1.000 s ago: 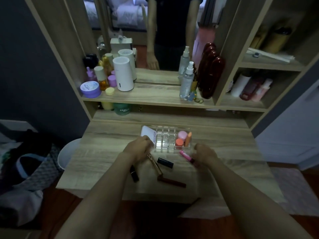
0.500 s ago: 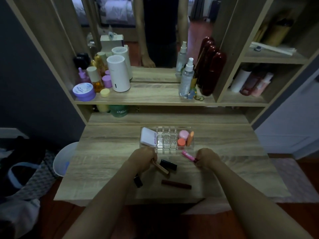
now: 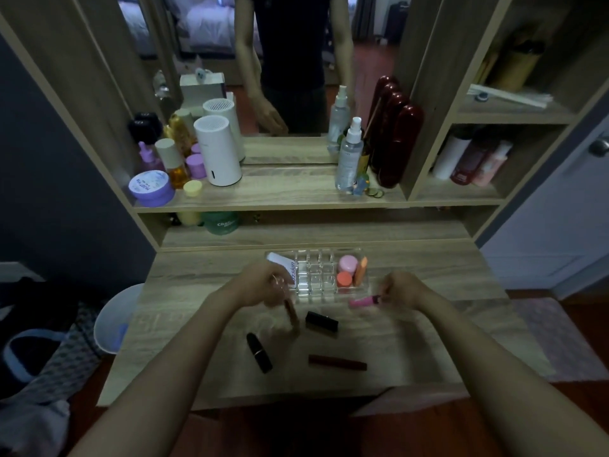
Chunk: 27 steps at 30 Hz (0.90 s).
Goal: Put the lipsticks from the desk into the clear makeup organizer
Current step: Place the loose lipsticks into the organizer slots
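- A light wood-grain vanity desk point(image 3: 412, 341) stood against a dark grey wall point(image 3: 49, 192).
- Its mirror point(image 3: 296, 61) reflected a bed.
- Open shelves point(image 3: 494, 113) rose at right.
- The floor point(image 3: 586, 311) was reddish wood; the light was dim.

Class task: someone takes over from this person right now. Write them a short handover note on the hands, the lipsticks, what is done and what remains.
Left hand grips a slim gold-brown lipstick tube.
Right hand grips a pink lipstick, just in front of the clear makeup organizer.
On the wooden desk lie a square black lipstick, a round black lipstick and a long dark-red tube.
Done: no lipstick visibly in the small grid slots yet.
Left: all five.
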{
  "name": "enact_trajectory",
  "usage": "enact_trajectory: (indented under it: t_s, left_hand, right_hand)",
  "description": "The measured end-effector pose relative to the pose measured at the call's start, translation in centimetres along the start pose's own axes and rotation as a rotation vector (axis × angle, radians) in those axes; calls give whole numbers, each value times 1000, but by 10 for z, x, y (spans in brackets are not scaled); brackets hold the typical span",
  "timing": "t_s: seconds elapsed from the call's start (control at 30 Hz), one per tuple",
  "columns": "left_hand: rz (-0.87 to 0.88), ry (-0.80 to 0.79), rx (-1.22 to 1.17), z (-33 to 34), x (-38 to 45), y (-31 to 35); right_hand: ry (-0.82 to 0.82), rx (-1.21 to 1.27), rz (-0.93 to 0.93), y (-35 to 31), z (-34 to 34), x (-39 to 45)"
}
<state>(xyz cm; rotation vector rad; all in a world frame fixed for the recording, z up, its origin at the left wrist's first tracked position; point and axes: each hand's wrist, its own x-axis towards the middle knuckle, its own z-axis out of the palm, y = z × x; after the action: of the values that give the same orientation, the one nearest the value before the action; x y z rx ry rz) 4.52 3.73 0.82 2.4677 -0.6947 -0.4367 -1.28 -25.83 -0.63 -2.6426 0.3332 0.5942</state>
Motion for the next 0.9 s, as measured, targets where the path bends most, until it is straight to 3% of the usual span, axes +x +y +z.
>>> enact_trajectory:
  t_s: [0.2, 0.33, 0.53, 0.9]
  left_hand:
    - [-30, 196, -289, -43, 20, 13]
    - [-44, 345, -413, -56, 38, 21]
    - [-44, 367, -308, -51, 59, 22]
    - [-13, 315, -120, -34, 81, 13]
  right_hand:
    - [-29, 16, -141, -36, -55, -5]
    - [101, 178, -211, -69, -80, -4]
    - [351, 178, -234, -106, -70, 20]
    - [326, 68, -201, -129, -35, 52]
